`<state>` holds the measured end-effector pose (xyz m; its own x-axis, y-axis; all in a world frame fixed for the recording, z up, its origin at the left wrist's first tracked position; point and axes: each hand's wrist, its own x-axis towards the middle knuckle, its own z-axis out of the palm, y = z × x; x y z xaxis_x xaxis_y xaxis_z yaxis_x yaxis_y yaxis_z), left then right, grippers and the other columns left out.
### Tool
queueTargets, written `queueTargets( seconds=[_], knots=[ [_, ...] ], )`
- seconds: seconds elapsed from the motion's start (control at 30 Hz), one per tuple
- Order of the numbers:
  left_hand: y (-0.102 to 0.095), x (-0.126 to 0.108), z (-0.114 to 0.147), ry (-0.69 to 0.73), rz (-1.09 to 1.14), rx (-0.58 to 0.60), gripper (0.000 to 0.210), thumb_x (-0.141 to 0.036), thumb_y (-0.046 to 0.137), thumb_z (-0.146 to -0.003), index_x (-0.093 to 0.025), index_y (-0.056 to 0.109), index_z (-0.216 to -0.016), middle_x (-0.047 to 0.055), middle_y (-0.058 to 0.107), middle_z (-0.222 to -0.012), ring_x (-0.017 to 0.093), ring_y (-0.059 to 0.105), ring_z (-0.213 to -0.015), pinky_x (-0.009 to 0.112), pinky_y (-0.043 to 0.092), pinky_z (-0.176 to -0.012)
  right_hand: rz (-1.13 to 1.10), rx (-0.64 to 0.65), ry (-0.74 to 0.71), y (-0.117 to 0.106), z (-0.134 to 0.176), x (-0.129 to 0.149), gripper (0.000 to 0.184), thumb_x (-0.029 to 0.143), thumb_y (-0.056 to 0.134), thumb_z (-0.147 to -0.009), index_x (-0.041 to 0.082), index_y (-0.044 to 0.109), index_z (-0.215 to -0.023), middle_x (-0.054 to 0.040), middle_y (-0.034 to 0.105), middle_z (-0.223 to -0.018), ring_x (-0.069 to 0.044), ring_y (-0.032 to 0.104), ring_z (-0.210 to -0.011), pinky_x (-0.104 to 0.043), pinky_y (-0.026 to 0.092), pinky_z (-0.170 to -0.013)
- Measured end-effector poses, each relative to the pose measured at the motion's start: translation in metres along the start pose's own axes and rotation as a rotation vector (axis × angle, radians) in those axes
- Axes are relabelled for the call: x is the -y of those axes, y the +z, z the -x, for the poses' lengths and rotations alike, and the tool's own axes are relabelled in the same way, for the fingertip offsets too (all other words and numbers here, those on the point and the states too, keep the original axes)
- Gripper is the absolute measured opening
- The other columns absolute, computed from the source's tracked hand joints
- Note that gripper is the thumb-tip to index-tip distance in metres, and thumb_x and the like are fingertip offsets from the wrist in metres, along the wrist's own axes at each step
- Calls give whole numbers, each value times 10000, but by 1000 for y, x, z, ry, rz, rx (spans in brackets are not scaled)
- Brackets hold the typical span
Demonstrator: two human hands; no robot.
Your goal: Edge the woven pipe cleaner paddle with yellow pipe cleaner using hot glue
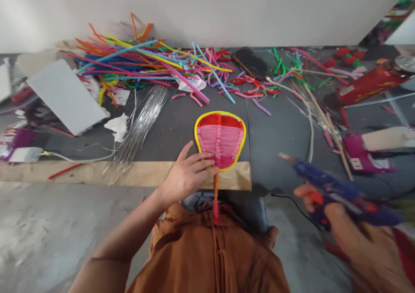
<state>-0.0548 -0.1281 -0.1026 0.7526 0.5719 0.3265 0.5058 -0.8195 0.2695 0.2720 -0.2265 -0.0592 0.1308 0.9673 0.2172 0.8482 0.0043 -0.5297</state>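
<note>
A rounded, fan-shaped pipe-cleaner piece lies at the table's front edge, with a yellow rim, a red upper band and pink rows. Its orange stem hangs over the edge and ends in pink and red. The fingers of my left hand are stretched out over the lower left of the piece, thumb apart. To the right, my right hand is wrapped round a blue glue gun, blurred by motion. Its nozzle points left towards the piece, well apart from it.
A pile of pipe cleaners lies at the back, near a phone. Thin wires and a white box are on the left. A tilted red can and a purple-and-white device are on the right.
</note>
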Motion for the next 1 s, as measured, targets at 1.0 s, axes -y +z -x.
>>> queueTargets(
  seconds=[1.0],
  knots=[
    [11,-2,-16,-173,198,-82,155,-243,539,-910,-211,691,-915,26,684,-885,160,610,-890,354,417,-893,-395,235,35,100,57,46,378,382,581,-852,216,535,-1189,-35,706,-848,-153,660,-587,-265,557,-592]
  ],
)
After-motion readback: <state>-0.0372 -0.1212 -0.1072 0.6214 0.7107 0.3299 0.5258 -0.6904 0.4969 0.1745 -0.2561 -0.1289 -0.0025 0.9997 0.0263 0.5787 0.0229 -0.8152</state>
